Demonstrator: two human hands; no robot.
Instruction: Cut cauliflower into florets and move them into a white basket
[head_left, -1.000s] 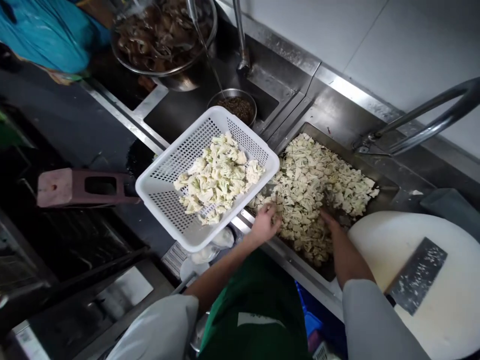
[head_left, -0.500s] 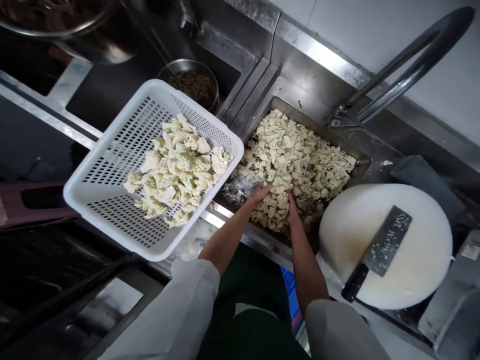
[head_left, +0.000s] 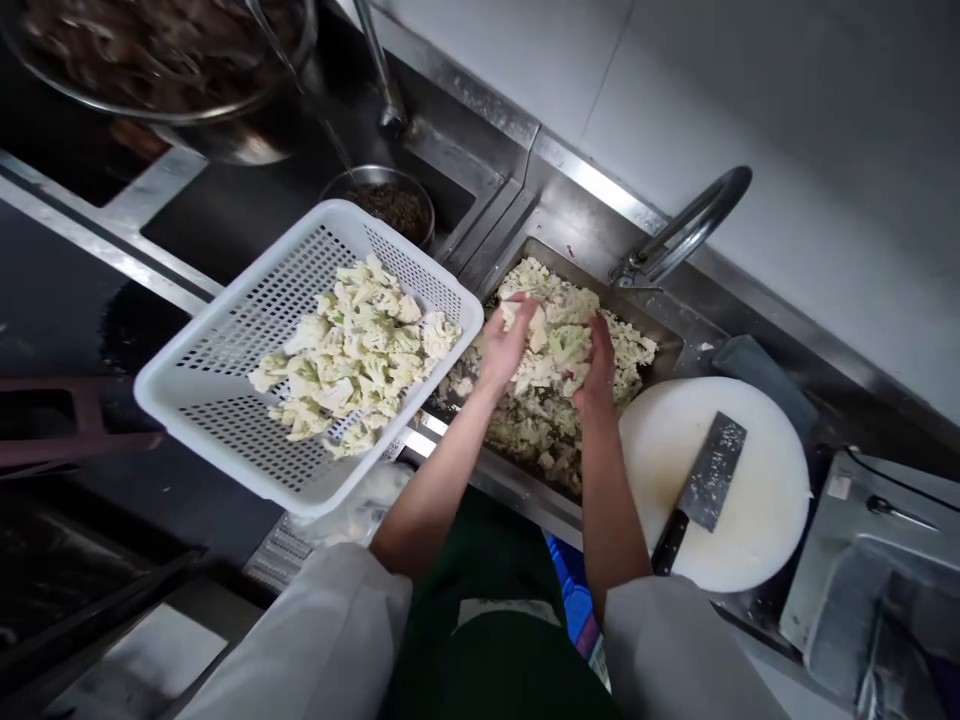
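Observation:
Between them, my left hand (head_left: 505, 345) and my right hand (head_left: 598, 362) hold a heap of pale cauliflower florets (head_left: 559, 335), lifted above the sink (head_left: 667, 355). The fingers of both hands curve around the sides of this heap. More cauliflower lies below in the sink, some of it in water. To the left, a white perforated plastic basket (head_left: 202, 420) contains a pile of cauliflower florets (head_left: 360, 345), and its right corner reaches the sink's edge close to my left hand.
Right of the sink is a round white cutting board (head_left: 757, 530) with a cleaver (head_left: 712, 475) lying on it. A curved faucet (head_left: 697, 220) rises behind the sink. Upper left are a large metal pot (head_left: 247, 140) and a small pot (head_left: 431, 215) with dark contents.
Both hands have risen out of the cauliflower in the sink, now with a heap of florets between them. The camera view has shifted; the basket stays put.

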